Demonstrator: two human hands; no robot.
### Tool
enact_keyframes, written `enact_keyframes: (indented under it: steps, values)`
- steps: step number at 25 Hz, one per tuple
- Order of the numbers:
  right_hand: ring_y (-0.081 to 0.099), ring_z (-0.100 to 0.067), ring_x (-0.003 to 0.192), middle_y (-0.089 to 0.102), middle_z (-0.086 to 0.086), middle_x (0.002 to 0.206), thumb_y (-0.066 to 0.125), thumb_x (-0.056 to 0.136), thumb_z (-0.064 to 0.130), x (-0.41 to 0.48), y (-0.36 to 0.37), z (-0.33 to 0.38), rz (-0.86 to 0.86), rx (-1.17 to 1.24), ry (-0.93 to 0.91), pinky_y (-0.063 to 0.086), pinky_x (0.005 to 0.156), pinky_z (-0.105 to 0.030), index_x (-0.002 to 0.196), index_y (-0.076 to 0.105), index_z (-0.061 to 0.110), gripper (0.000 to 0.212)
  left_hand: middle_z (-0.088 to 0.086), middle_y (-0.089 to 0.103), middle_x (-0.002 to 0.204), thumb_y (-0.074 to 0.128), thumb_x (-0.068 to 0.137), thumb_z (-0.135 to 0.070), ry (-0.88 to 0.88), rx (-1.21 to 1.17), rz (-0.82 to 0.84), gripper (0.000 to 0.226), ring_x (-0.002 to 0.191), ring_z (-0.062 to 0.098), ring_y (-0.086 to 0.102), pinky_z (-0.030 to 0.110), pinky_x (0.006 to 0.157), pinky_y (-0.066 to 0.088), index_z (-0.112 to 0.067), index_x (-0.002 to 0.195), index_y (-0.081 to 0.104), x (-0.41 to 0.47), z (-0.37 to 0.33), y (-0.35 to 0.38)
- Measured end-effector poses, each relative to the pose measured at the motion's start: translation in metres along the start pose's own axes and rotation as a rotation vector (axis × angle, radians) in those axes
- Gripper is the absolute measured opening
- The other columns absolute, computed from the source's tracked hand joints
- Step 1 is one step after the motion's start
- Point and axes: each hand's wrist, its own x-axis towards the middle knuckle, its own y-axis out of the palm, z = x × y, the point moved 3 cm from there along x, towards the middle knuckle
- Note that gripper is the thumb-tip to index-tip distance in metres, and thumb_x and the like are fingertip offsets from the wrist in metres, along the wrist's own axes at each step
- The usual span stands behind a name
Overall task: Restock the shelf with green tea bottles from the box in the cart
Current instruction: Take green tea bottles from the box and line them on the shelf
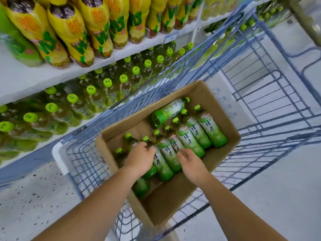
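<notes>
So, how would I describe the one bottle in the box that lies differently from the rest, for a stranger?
Look in the blue wire cart beside the shelf: an open cardboard box there holds green tea bottles. At its far end is the crosswise bottle. It alone lies across the row, cap toward the far corner; the rest lie side by side.

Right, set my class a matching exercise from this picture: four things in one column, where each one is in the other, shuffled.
1. cardboard box
2. yellow-labelled bottles
3. upright green-capped bottles
4. left hand

A. lower shelf
B. over the bottles lying in the box
C. upper shelf
D. in the blue wire cart

Pairs: 1-D, 2-C, 3-A, 4-B.
</notes>
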Motion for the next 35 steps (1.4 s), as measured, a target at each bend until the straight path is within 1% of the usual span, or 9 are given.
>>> enact_keyframes:
  steps: [5, 7, 10, 18, 23, 27, 30, 32, 35]
  values:
    - [0.039, -0.025, 0.138, 0.041, -0.008, 0.150, 0.046, 0.101, 0.041, 0.086, -0.036, -0.039, -0.094, -0.222, 0.001, 0.032, 0.115, -0.041, 0.150, 0.038, 0.015, 0.056, 0.008, 0.044, 0.145, 0.044, 0.101, -0.042, 0.226, 0.402, -0.222, 0.054, 0.126, 0.027, 0.048, 0.042, 0.100, 0.044, -0.014, 0.147, 0.038, 0.088, -0.045, 0.017]
    - [0.033, -0.029, 0.141, 0.036, -0.011, 0.150, 0.049, 0.100, 0.040, 0.115, -0.048, -0.045, -0.142, -0.335, -0.038, 0.029, 0.116, -0.043, 0.150, 0.035, 0.012, 0.059, 0.008, 0.048, 0.137, 0.047, 0.099, -0.035, 0.448, 0.644, -0.384, 0.049, 0.125, 0.028, 0.050, 0.044, 0.098, 0.046, -0.012, 0.142, 0.041, 0.118, -0.077, 0.027]
    - [0.032, -0.028, 0.141, 0.038, -0.011, 0.150, 0.053, 0.099, 0.038, 0.145, -0.052, -0.050, -0.138, -0.467, -0.046, 0.029, 0.117, -0.041, 0.152, 0.029, 0.009, 0.066, 0.009, 0.053, 0.129, 0.051, 0.098, -0.026, 0.633, 0.870, -0.436, 0.046, 0.119, 0.029, 0.055, 0.044, 0.092, 0.050, -0.009, 0.140, 0.042, 0.160, -0.104, 0.050]
    - [0.054, -0.024, 0.119, 0.057, -0.006, 0.126, 0.071, 0.086, 0.043, 0.172, -0.042, -0.050, -0.123, -0.620, -0.013, 0.048, 0.096, -0.034, 0.130, 0.048, 0.012, 0.058, 0.022, 0.059, 0.126, 0.060, 0.098, -0.025, 0.425, 1.339, -0.435, 0.048, 0.113, 0.037, 0.059, 0.045, 0.087, 0.052, 0.004, 0.134, 0.047, 0.211, -0.131, 0.085]
    - [0.057, -0.023, 0.105, 0.058, -0.005, 0.111, 0.068, 0.088, 0.043, 0.168, -0.051, -0.040, -0.027, -0.609, 0.006, 0.051, 0.084, -0.035, 0.117, 0.048, 0.010, 0.048, 0.016, 0.063, 0.121, 0.059, 0.100, -0.033, 0.292, 1.078, -0.064, 0.032, 0.112, 0.032, 0.062, 0.031, 0.075, 0.042, -0.003, 0.114, 0.061, 0.210, -0.133, 0.077]
    - [0.059, -0.012, 0.075, 0.057, 0.002, 0.087, 0.074, 0.081, 0.039, 0.171, -0.058, -0.041, 0.085, -0.450, 0.088, 0.048, 0.057, -0.027, 0.109, 0.052, 0.008, 0.047, 0.015, 0.064, 0.121, 0.067, 0.094, -0.038, 0.153, 0.745, -0.037, 0.045, 0.109, 0.032, 0.062, 0.029, 0.074, 0.040, 0.000, 0.118, 0.059, 0.198, -0.103, 0.062]
    - [0.055, -0.015, 0.079, 0.051, 0.002, 0.085, 0.076, 0.083, 0.029, 0.168, -0.055, -0.041, 0.203, -0.120, 0.170, 0.046, 0.069, -0.026, 0.090, 0.047, 0.015, 0.033, 0.010, 0.058, 0.125, 0.074, 0.086, -0.045, 0.038, 0.467, -0.039, 0.061, 0.115, 0.032, 0.058, 0.030, 0.085, 0.044, -0.006, 0.127, 0.052, 0.192, -0.073, 0.051]
    - [0.059, -0.017, 0.077, 0.058, -0.002, 0.086, 0.079, 0.079, 0.023, 0.164, -0.047, -0.042, 0.247, 0.104, 0.208, 0.052, 0.075, -0.028, 0.091, 0.053, 0.012, 0.031, 0.004, 0.066, 0.115, 0.081, 0.069, -0.053, -0.008, 0.252, 0.005, 0.065, 0.105, 0.029, 0.064, 0.037, 0.093, 0.052, -0.016, 0.117, 0.059, 0.188, -0.052, 0.048]
    - [0.073, -0.033, 0.085, 0.073, -0.015, 0.098, 0.081, 0.065, 0.019, 0.163, -0.034, -0.047, 0.227, 0.280, 0.243, 0.061, 0.079, -0.051, 0.108, 0.065, 0.012, 0.047, 0.004, 0.073, 0.111, 0.086, 0.070, -0.041, -0.042, -0.087, 0.110, 0.057, 0.098, 0.024, 0.071, 0.046, 0.090, 0.057, -0.021, 0.119, 0.062, 0.175, -0.027, 0.049]
